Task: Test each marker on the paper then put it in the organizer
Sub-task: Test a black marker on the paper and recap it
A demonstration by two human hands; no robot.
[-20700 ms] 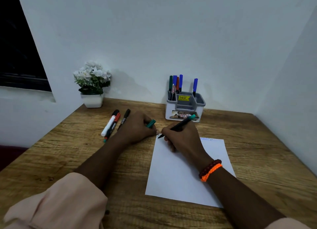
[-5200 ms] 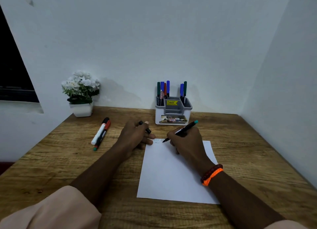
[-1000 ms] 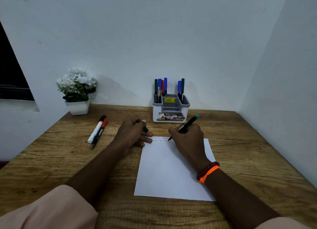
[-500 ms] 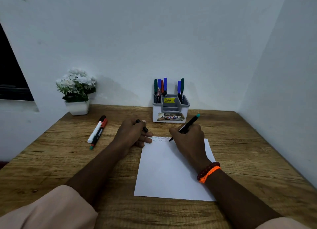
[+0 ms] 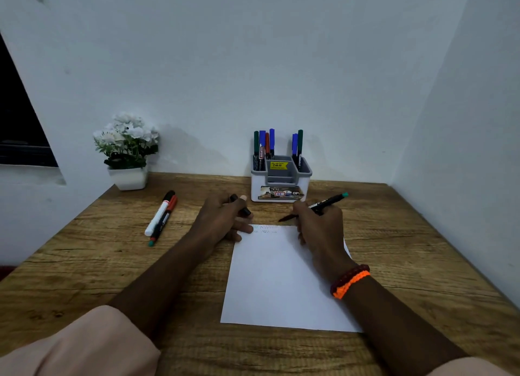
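Already we have six markers standing in the organizer (image 5: pixel 281 184) at the far edge of the surface (image 5: pixel 84 263): four in its left compartment and two in its right. Faint zigzag test marks run along the far edge of the paper (image 5: pixel 281 280). Two markers (image 5: pixel 161 217) lie untested near the left edge, side by side and touching, so we judge the task well past halfway, with three markers left to stow.

Our right hand (image 5: pixel 320 226) pinches the marker in use (image 5: pixel 315 206) between curled fingers. Its long axis slants from near-left to far-right, the dark tip low and pointing left toward the paper's far edge, the teal end raised toward the far right corner. We cannot tell whether the tip touches the paper.

Our left hand (image 5: pixel 222 221) rests at the paper's far left corner, fingers curled round a black cap (image 5: pixel 240 206). Capping comes next, we reckon, then the organizer.
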